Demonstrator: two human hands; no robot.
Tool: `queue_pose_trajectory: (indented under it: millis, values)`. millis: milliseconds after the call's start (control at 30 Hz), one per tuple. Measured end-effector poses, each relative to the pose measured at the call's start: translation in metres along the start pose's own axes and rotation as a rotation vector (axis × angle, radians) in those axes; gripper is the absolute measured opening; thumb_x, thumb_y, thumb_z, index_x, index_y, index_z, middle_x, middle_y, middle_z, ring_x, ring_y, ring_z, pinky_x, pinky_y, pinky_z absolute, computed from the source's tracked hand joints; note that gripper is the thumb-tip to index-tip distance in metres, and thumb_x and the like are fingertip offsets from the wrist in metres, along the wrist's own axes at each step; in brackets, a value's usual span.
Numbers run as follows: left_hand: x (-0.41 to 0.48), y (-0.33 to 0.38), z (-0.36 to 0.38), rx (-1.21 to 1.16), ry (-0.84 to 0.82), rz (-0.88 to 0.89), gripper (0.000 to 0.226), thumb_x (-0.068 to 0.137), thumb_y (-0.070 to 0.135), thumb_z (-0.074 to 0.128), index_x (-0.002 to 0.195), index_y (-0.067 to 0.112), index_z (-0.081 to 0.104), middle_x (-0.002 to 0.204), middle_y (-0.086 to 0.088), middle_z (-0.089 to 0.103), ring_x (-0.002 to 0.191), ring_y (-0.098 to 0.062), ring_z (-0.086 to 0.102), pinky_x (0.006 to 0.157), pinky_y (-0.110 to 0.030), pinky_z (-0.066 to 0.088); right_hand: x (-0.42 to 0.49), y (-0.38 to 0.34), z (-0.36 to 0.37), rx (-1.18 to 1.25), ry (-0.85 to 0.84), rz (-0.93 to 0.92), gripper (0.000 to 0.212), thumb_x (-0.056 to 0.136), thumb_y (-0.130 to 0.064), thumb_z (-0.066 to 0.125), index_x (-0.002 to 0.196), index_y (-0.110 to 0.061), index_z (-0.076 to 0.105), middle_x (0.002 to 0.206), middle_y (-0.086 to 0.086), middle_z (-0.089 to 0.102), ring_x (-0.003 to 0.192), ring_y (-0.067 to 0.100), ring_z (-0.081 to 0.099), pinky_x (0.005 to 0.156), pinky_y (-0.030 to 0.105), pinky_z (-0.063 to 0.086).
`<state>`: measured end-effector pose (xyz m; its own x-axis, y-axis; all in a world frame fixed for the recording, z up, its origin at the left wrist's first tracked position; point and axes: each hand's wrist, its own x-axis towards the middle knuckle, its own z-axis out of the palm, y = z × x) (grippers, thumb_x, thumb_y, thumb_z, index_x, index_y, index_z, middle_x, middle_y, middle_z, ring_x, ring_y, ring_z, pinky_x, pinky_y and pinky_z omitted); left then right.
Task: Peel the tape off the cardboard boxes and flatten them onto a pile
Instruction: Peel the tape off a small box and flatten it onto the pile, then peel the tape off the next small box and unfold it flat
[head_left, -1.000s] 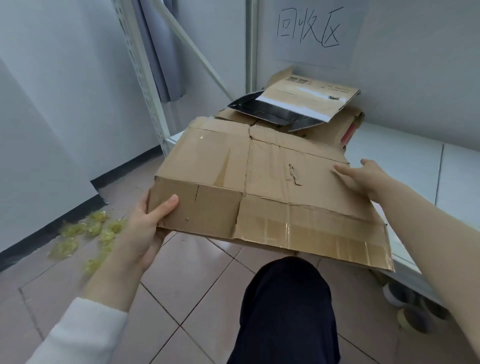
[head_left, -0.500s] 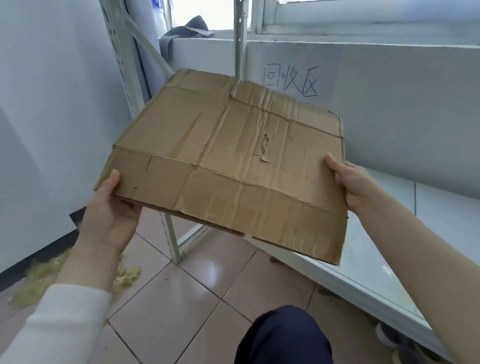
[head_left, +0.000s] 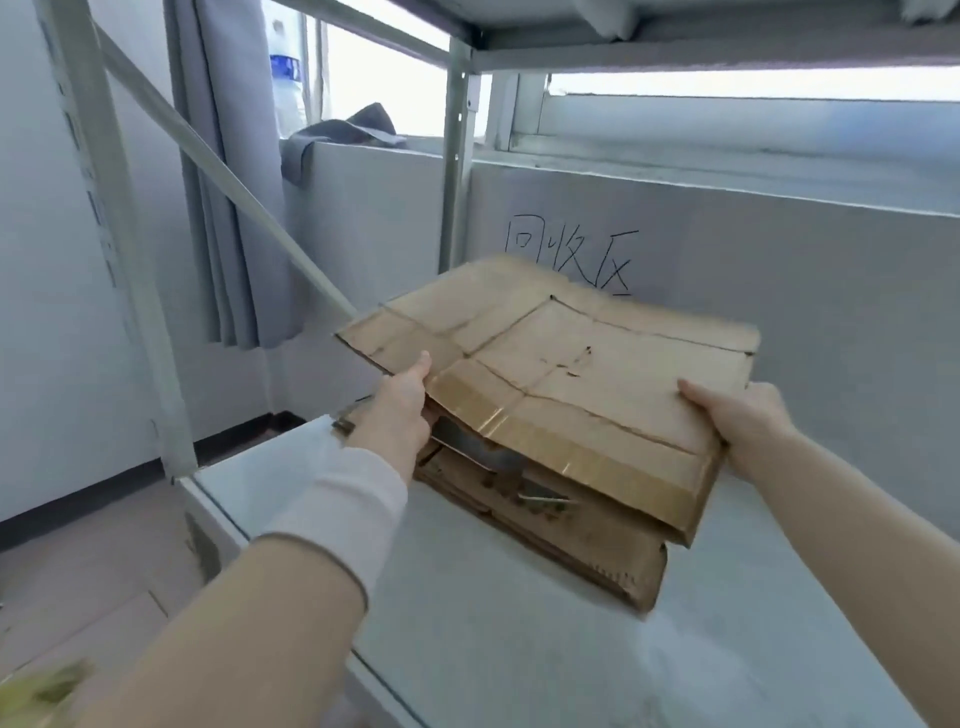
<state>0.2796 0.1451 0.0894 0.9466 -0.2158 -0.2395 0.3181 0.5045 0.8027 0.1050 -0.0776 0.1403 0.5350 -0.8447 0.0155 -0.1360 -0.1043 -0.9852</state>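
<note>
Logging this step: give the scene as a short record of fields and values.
held item: flattened cardboard box, shiny tape strip along its near edge
left hand: grips the box's left edge
right hand: grips its right edge
pile: flattened cardboard directly under the held box
support: white shelf
contact with pile: cannot tell
wall: handwritten characters behind the box

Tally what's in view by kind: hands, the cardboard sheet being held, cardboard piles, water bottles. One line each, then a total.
Hands: 2, the left hand and the right hand
Flattened cardboard sheet being held: 1
Cardboard pile on the shelf: 1
Water bottle by the window: 1
Total: 5
</note>
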Motion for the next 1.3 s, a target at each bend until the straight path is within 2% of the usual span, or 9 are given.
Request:
queue_pose_trajectory:
  millis: [67,200,333,433,633,767,867,1033,1300]
  values:
    - [0.022,-0.028,0.001,0.117,0.084,-0.055,0.045,0.08,0.029,0.068,0.114,0.002,0.056,0.104,-0.012,0.065,0.085,-0.028,0.064,0.078,-0.04,0.055,0.024,0.026,0.008,-0.16,0.048,0.014,0.056,0.075,-0.018,0.075,0.121,0.003,0.051,0.121,0.016,0.058,0.109,0.036,0.056,0.09,0.042,0.048]
    - [0.038,-0.068,-0.003,0.273,0.217,-0.105,0.036,0.089,0.012,0.057,0.122,-0.003,0.052,0.092,-0.012,0.058,0.087,-0.024,0.052,0.077,-0.033,0.045,0.048,0.083,0.018,-0.325,0.015,0.053,0.065,0.073,-0.022,0.077,0.127,-0.006,0.045,0.126,0.015,0.057,0.113,0.036,0.055,0.097,0.045,0.045]
    - [0.035,-0.074,-0.001,0.579,0.386,0.026,0.053,0.09,0.022,0.058,0.129,-0.008,0.037,0.129,-0.023,0.05,0.115,-0.033,0.05,0.091,-0.038,0.041,0.056,0.115,0.025,-0.395,0.006,0.079,0.074,0.077,-0.028,0.073,0.136,-0.001,0.036,0.134,0.017,0.05,0.12,0.036,0.049,0.099,0.042,0.042]
    - [0.037,-0.069,0.0,0.87,0.492,0.063,0.07,0.088,0.037,0.058,0.135,-0.006,0.03,0.138,-0.024,0.038,0.128,-0.036,0.036,0.103,-0.039,0.031,0.059,0.118,0.039,-0.495,0.031,0.049,0.074,0.084,-0.036,0.064,0.14,-0.001,0.03,0.138,0.018,0.046,0.124,0.037,0.045,0.099,0.04,0.039]
    - [0.034,-0.071,-0.011,0.979,0.516,0.076,0.101,0.085,0.043,0.061,0.145,-0.005,-0.004,0.148,-0.024,0.013,0.133,-0.037,0.02,0.111,-0.042,0.019,0.047,0.116,0.054,-0.844,0.02,0.035,0.056,0.093,-0.046,0.04,0.139,-0.015,0.032,0.136,0.022,0.042,0.126,0.039,0.032,0.1,0.041,0.034]
    - [0.016,-0.067,-0.008,1.394,0.295,0.473,0.062,0.091,0.04,0.052,0.144,0.014,0.031,0.155,-0.021,-0.005,0.142,-0.036,0.003,0.115,-0.042,0.012,0.039,0.102,0.05,-0.951,-0.077,-0.007,0.064,0.091,-0.053,0.04,0.142,-0.017,0.029,0.146,0.023,0.027,0.134,0.039,0.023,0.107,0.042,0.027]
    - [-0.004,-0.063,0.0,1.693,0.081,0.648,0.04,0.095,0.042,0.044,0.128,0.022,0.053,0.157,-0.016,0.005,0.144,-0.03,0.002,0.116,-0.041,0.009,0.021,0.094,0.043,-1.007,-0.123,-0.104,0.064,0.089,-0.055,0.042,0.139,-0.016,0.035,0.147,0.021,0.028,0.137,0.036,0.021,0.109,0.041,0.026]
    - [-0.062,-0.057,0.033,1.798,-0.167,0.893,0.037,0.097,0.036,0.04,0.126,0.018,0.053,0.129,-0.004,0.056,0.12,-0.022,0.048,0.1,-0.034,0.033,-0.023,0.071,-0.004,-1.042,-0.108,-0.328,0.05,0.094,-0.042,0.043,0.133,-0.01,0.044,0.135,0.016,0.046,0.126,0.033,0.039,0.102,0.04,0.034]
    - [-0.194,-0.109,0.092,2.208,-0.681,1.038,0.035,0.097,0.036,0.038,0.122,0.017,0.053,0.125,-0.006,0.056,0.114,-0.026,0.052,0.093,-0.035,0.037,-0.122,0.081,-0.174,-1.363,-0.1,-0.378,0.051,0.096,-0.038,0.04,0.139,-0.012,0.035,0.138,0.009,0.046,0.127,0.027,0.042,0.102,0.036,0.034]
